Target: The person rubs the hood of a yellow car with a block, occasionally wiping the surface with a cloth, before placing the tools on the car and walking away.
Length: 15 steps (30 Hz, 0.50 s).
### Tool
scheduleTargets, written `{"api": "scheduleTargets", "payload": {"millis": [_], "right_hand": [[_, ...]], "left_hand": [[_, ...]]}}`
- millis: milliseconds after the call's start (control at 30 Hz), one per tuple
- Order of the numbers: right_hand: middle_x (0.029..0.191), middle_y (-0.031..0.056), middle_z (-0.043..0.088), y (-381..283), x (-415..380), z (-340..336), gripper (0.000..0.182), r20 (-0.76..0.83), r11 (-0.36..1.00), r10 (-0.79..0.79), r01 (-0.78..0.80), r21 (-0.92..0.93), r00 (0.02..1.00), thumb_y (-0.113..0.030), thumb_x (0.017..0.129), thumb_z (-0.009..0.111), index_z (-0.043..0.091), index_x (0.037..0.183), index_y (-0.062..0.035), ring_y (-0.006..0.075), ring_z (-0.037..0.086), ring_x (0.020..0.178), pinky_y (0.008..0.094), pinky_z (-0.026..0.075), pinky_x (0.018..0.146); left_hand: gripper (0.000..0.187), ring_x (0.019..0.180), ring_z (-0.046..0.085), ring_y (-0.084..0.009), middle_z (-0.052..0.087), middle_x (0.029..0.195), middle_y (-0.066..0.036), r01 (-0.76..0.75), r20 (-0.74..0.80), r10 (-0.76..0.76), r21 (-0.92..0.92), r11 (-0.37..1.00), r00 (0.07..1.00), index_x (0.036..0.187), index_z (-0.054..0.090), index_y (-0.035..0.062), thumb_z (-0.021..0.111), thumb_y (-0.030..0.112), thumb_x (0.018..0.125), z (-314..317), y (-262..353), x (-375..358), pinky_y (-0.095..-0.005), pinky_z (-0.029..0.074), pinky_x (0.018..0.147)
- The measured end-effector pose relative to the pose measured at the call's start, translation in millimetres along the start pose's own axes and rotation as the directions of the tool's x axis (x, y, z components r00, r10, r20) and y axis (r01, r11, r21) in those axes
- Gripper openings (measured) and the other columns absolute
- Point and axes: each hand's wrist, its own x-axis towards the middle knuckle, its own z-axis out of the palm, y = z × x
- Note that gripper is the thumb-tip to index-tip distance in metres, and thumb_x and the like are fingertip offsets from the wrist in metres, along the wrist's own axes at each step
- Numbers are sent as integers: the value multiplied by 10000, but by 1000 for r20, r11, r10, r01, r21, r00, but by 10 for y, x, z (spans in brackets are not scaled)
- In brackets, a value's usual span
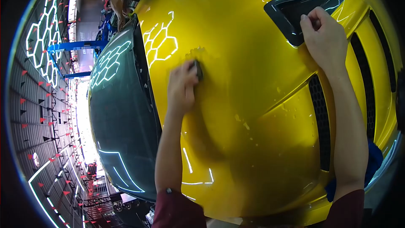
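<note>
Overall, the work area is a glossy yellow car panel (pixel 253 80), with a dark glass pane (pixel 122 118) along its left side in the view. The left hand (pixel 181 86) is clamped on a small dark block (pixel 197 70) — the fingers and thumb close around it, and the block sits against the yellow panel, near the bright hexagonal light reflection (pixel 160 44). Both the left hand and the block are blurred, so the exact shape of the block cannot be read. The right hand (pixel 325 38) is positioned at the lower edge of a black scoop (pixel 295 12) set in the panel, with its fingers curled inward; whether the fingertips meet, or hold anything, cannot be determined. The two hands are well apart, and both forearms extend up from dark red sleeves (pixel 179 211). Black vents (pixel 319 122) lie on both sides of the right forearm. Small pale marks (pixel 246 125) are scattered on the panel, between the left hand and the vents. A blue cloth (pixel 373 160) is visible behind the right forearm — near the lower right rim of the panel. At the upper left, another person's arm (pixel 117 6) reaches down near the far end of the glass pane.
</note>
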Motion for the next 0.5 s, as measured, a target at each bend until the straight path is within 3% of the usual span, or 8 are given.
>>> {"api": "scheduleTargets", "payload": {"millis": [133,200,300,400,500], "right_hand": [[775,118,725,4,43,-3,244,2,1000,15,-15,7,1000,-317,921,670,678,883,-76,357,708,763,434,543,697],[769,119,720,-40,37,-21,246,-7,1000,13,-13,17,1000,-321,922,670,678,882,-78,359,707,763,439,543,697],[751,116,711,0,42,4,248,-44,1000,1,0,23,999,-322,921,670,674,874,-79,362,704,758,445,543,695],[745,110,712,-13,15,3,243,-4,1000,5,-5,3,1000,-317,923,669,673,862,-82,359,704,755,441,544,694],[743,111,712,0,39,-10,239,6,999,24,-24,38,1000,-315,924,664,674,862,-85,358,704,748,444,545,693]], "left_hand": [[188,1148,631,-434,679,1294,-240,9,-22,-10,-32,999,1000,1058,688,29,657,-40,886,23,-94,63,-473,522,989],[177,1135,630,-425,668,1316,-238,-87,-5,87,19,996,996,1055,689,30,657,-30,891,-39,141,-319,-469,520,980],[156,1121,627,-426,660,1326,-247,-80,3,80,-30,996,997,1045,692,26,640,-17,905,-80,511,-661,-477,518,971],[170,1127,625,-437,668,1310,-259,-15,39,14,11,1000,999,1041,705,21,642,-35,894,-32,114,-175,-475,524,961],[211,1113,637,-437,688,1262,-268,-5,-50,3,-26,1000,999,1042,727,21,651,-73,869,53,44,125,-482,531,946]]}}
